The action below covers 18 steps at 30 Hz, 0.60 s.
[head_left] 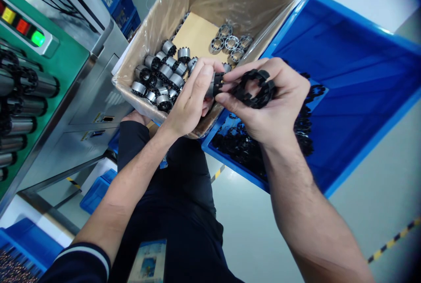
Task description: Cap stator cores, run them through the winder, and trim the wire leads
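Note:
My left hand [192, 98] is closed around a small metal cylinder part [215, 84], thumb and fingers pinching it. My right hand [266, 103] holds several black plastic rings [255, 89] in a loose stack and pinches one against the metal part. Both hands meet over the near corner of a cardboard box [131, 61] lined with clear plastic, which holds several silver metal cylinders [164, 74]. Under my right hand a blue plastic crate [362, 77] contains a heap of black rings [243, 147].
A green machine panel [66, 61] with red, yellow and green lamps [23, 26] stands at the left, with a row of metal cylinders [19, 112] on it. Blue bins [95, 191] sit on the grey floor below. My dark-trousered legs [187, 213] are under the hands.

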{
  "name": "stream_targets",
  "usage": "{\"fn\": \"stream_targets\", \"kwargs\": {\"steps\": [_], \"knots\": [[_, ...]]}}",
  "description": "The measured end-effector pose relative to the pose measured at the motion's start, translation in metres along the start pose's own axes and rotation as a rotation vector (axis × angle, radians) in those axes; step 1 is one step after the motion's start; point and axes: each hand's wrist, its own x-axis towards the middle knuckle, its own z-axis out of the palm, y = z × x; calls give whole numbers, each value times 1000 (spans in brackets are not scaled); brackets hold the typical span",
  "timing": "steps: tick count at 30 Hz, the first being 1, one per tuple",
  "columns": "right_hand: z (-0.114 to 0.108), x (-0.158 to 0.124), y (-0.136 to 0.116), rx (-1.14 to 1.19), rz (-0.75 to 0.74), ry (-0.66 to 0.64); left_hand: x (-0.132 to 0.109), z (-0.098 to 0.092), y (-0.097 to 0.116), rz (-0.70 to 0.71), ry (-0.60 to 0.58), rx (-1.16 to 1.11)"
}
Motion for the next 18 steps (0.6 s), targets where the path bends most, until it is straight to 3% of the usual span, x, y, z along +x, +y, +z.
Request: {"fn": "stream_targets", "kwargs": {"steps": [7,14,18], "knots": [[-5,-4,6,45,125,9,0,-3,0,13,-41,9],[-12,-1,12,25,26,-10,3,-4,0,6,-41,65],[-11,0,13,41,96,-6,2,-7,0,4,-127,-12]]}}
